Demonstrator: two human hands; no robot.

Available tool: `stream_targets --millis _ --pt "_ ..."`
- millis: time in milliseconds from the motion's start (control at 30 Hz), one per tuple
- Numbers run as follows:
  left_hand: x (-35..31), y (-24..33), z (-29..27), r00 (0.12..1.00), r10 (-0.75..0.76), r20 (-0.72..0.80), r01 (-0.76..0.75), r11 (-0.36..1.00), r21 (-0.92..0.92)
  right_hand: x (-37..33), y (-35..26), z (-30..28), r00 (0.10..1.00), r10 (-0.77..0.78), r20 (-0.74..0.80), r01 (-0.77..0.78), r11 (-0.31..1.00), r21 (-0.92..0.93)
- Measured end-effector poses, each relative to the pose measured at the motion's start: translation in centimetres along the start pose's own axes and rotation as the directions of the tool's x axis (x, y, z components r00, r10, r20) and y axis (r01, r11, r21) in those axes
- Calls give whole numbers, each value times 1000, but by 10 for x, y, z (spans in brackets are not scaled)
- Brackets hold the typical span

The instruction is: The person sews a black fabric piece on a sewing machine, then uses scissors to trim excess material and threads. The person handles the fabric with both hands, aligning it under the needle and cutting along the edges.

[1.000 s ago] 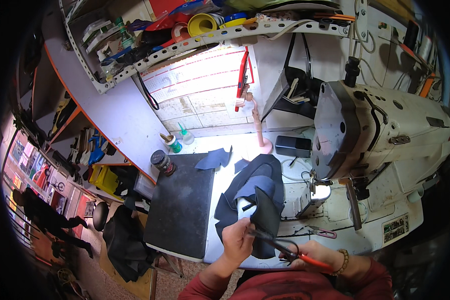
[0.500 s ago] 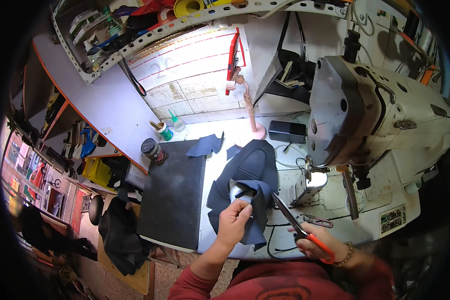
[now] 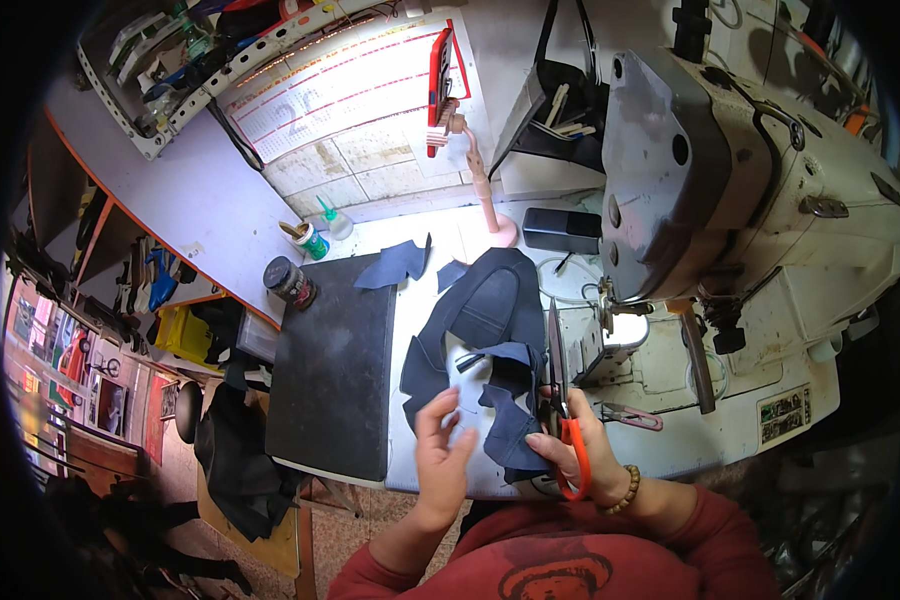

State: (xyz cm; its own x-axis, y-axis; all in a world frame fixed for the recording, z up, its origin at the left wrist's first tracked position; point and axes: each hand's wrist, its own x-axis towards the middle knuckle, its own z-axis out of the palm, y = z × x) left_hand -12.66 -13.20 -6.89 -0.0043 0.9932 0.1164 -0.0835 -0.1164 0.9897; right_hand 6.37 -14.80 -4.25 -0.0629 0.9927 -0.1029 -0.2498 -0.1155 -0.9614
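Note:
A dark fabric piece (image 3: 490, 300) with a stitched, rounded panel lies on the white table beside the sewing machine. Its near part is a loose, folded blue-grey flap (image 3: 515, 425). My right hand (image 3: 592, 450) is closed round scissors (image 3: 573, 455) with orange handles. Their dark blades point away from me along the fabric's right edge, and the thumb rests at the flap's border. Left of the flap, my left hand (image 3: 440, 465) is raised with fingers apart, holding nothing that I can make out. A pale patch shows between the fabric's edges, just beyond its fingertips.
The sewing machine (image 3: 730, 180) takes up the right side. A black board (image 3: 332, 385) lies at left, with a dark jar (image 3: 290, 282) on its far corner. Fabric scraps (image 3: 395, 264), a pink stand (image 3: 488, 210) and a black box (image 3: 562, 230) are farther back. Small snips (image 3: 632, 417) lie at right.
My left hand has let go of the fabric and opened, moving slightly left. The scissors swung more upright and came left to the fabric's edge. The whole view shifted a little.

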Motion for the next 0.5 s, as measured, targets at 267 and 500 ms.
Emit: stream_targets --millis 267,500 --pt "-43 7 15 929 358 -96 -326 912 248 -1 5 -3 999 -41 26 41 999 -1" --pt "3 35 15 922 220 319 -365 771 521 1 4 1 987 -121 104 127 990 -58"
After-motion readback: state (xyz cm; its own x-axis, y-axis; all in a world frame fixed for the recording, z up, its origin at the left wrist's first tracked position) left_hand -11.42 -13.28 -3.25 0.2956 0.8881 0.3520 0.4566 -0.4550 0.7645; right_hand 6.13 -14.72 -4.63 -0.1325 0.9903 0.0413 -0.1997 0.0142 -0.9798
